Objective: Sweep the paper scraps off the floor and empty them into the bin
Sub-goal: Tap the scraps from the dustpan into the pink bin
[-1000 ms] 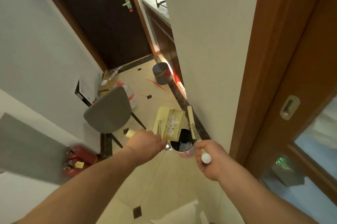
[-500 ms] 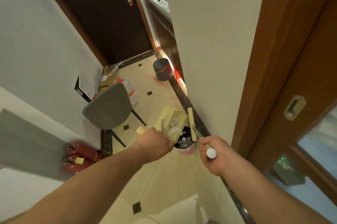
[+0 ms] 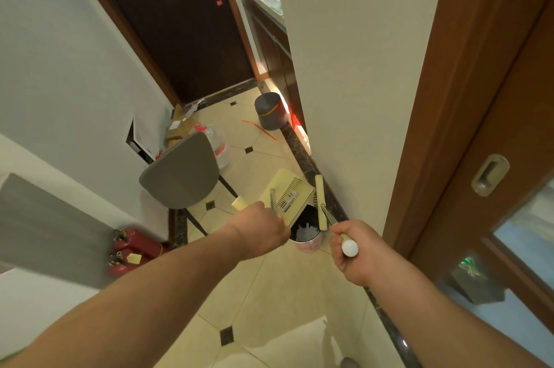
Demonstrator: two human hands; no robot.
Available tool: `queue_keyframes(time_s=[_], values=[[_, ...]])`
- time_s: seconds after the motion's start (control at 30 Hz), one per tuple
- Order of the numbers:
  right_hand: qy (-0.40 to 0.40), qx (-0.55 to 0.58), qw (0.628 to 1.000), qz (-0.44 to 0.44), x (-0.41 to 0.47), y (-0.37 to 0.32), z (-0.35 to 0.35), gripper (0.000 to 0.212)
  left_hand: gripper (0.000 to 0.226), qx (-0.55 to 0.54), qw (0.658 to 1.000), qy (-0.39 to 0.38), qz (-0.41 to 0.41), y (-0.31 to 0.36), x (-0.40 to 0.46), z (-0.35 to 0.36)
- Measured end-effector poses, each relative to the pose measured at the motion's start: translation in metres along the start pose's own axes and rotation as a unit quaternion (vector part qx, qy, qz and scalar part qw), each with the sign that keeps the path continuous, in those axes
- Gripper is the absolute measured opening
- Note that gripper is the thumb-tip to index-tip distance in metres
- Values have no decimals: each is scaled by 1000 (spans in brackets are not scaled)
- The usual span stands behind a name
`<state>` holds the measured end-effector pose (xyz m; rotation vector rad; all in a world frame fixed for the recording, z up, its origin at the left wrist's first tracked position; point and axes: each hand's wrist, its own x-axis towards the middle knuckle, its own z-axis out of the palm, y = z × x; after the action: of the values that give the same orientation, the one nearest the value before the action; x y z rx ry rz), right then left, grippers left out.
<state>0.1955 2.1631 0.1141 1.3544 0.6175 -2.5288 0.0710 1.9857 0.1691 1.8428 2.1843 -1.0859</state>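
My left hand [image 3: 260, 226] grips the handle of a pale yellow dustpan [image 3: 287, 192], which is tipped steeply over a small pink bin [image 3: 308, 243] lined with a black bag. White paper scraps [image 3: 304, 231] lie inside the bin. The pan's inside looks bare apart from a label. My right hand [image 3: 356, 250] holds the white-tipped handle of a broom [image 3: 319, 203], whose yellow head hangs just right of the pan, above the bin's rim.
A grey chair [image 3: 183, 173] stands left of the bin. Two red fire extinguishers [image 3: 132, 247] lie by the left wall. A grey lidded bin [image 3: 269, 111] and a water jug [image 3: 217, 146] sit farther down the hall. A wall runs close on the right.
The dustpan tilted over the pink bin and the white scraps slid from the pan into it. Both hands moved slightly closer to the bin.
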Motion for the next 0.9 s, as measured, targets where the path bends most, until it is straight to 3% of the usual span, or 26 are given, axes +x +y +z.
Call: queue_keyframes(time_s=[0.13, 0.53, 0.67, 0.77, 0.9], values=[[-4, 0, 1000, 5, 0, 2, -3, 22, 31, -9, 1000, 18, -18, 0, -1, 3], [-17, -5, 1000, 11, -4, 2, -3, 6, 48, -14, 999, -10, -33, -5, -7, 0], [-15, -4, 1000, 8, -1, -1, -6, 15, 51, -1, 1000, -14, -15, -7, -10, -6], [-13, -3, 1000, 9, 0, -2, -7, 20, 56, -11, 998, -10, -56, -10, -8, -9], [-14, -8, 1000, 6, -4, -1, -8, 28, 46, -14, 998, -23, -63, -5, -9, -12]])
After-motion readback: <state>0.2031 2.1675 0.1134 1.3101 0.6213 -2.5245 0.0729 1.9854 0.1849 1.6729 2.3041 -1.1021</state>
